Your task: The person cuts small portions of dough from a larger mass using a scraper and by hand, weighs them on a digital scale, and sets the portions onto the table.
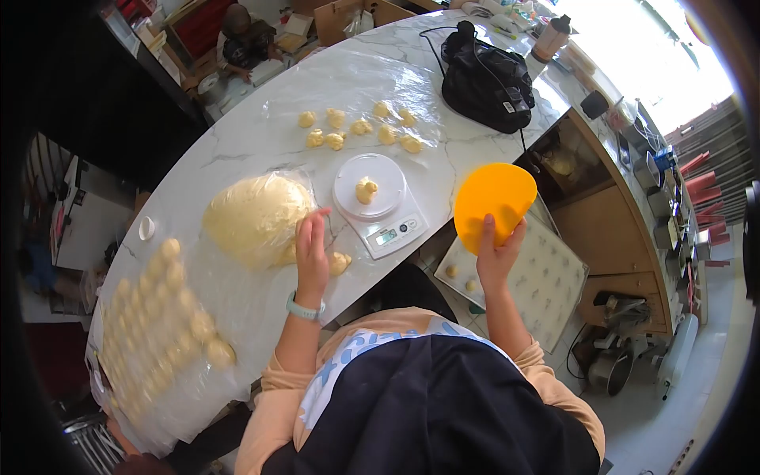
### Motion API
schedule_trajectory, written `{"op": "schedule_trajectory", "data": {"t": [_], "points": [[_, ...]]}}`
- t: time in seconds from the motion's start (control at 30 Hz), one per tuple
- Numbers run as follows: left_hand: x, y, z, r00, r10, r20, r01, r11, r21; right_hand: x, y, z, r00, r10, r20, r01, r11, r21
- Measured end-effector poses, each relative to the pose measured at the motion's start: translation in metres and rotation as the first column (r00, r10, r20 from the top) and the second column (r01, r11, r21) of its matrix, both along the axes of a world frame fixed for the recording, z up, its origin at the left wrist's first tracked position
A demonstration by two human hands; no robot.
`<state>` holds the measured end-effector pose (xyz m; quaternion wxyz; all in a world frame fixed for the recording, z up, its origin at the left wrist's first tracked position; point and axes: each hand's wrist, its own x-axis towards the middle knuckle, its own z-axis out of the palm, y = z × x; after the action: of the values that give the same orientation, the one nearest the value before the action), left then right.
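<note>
My right hand (499, 249) grips a round, bendy yellow dough scraper (492, 198), raised to the right of the scale. My left hand (312, 252) has its fingers stretched out beside a large mound of dough (253, 210) under clear plastic; whether it touches the mound I cannot tell. A small dough piece (339, 264) lies just right of that wrist. Between my hands stands a white kitchen scale (388, 236), with one dough piece (366, 190) on its round platform. The digits on its display are too small to read.
Several dough pieces (362, 127) lie on a plastic sheet farther back. Rows of dough balls (154, 317) rest under plastic at left. A black bag (487, 83) sits at the back right. Below the table edge is a tray (538, 277). Another person (245, 43) is beyond the table.
</note>
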<state>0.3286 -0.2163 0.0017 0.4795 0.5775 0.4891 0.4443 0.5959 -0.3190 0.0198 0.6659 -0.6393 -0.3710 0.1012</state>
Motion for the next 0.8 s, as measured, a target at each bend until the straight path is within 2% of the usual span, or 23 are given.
{"op": "schedule_trajectory", "data": {"t": [0.07,0.17,0.2,0.27,0.33,0.4,0.43,0.47,0.5,0.57,0.67,0.77,0.8], "points": [[-0.017,-0.021,-0.019,0.988,-0.053,-0.146,0.050,0.998,-0.028,0.002,0.000,-0.001,0.999,-0.035,0.008,0.035,0.999,0.029],[-0.019,-0.054,-0.028,0.863,0.135,-0.487,0.035,0.945,0.324,-0.005,0.004,0.002,0.999,0.001,-0.041,0.002,0.998,0.070],[-0.021,-0.058,-0.029,0.832,0.166,-0.529,0.063,0.919,0.388,-0.013,0.007,0.004,0.997,0.029,-0.068,-0.024,0.996,0.086],[-0.026,-0.063,-0.028,0.764,0.240,-0.599,0.126,0.855,0.503,-0.033,0.009,0.007,0.976,0.193,-0.097,-0.192,0.981,0.023],[-0.030,-0.064,-0.032,0.816,0.228,-0.531,0.048,0.889,0.455,-0.060,0.009,0.006,0.925,0.364,0.111,-0.352,0.929,-0.113],[-0.032,-0.065,-0.039,0.843,0.242,-0.480,-0.005,0.896,0.444,-0.096,0.011,-0.001,0.757,0.647,0.092,-0.617,0.754,-0.227],[-0.034,-0.065,-0.043,0.846,0.259,-0.466,-0.019,0.888,0.459,-0.109,0.014,-0.001,0.647,0.745,0.163,-0.704,0.666,-0.249],[-0.035,-0.066,-0.045,0.849,0.274,-0.452,-0.032,0.880,0.473,-0.123,0.015,-0.002,0.586,0.765,0.268,-0.679,0.644,-0.353],[-0.035,-0.066,-0.042,0.861,0.267,-0.432,-0.038,0.882,0.469,-0.130,0.020,0.006,0.538,0.785,0.306,-0.708,0.618,-0.341],[-0.036,-0.072,-0.037,0.882,0.254,-0.397,-0.053,0.891,0.452,-0.142,0.033,0.019,0.513,0.816,0.266,-0.672,0.575,-0.467],[-0.041,-0.076,-0.042,0.847,0.309,-0.433,-0.095,0.889,0.448,-0.150,0.064,0.033,0.259,0.946,0.193,-0.576,0.312,-0.756],[-0.045,-0.075,-0.043,0.830,0.271,-0.487,-0.032,0.896,0.444,-0.162,0.068,0.030,0.153,0.971,0.182,-0.499,0.235,-0.834],[-0.047,-0.074,-0.042,0.847,0.256,-0.466,-0.038,0.904,0.427,-0.161,0.064,0.013,0.221,0.931,0.291,-0.600,0.365,-0.712]]}}
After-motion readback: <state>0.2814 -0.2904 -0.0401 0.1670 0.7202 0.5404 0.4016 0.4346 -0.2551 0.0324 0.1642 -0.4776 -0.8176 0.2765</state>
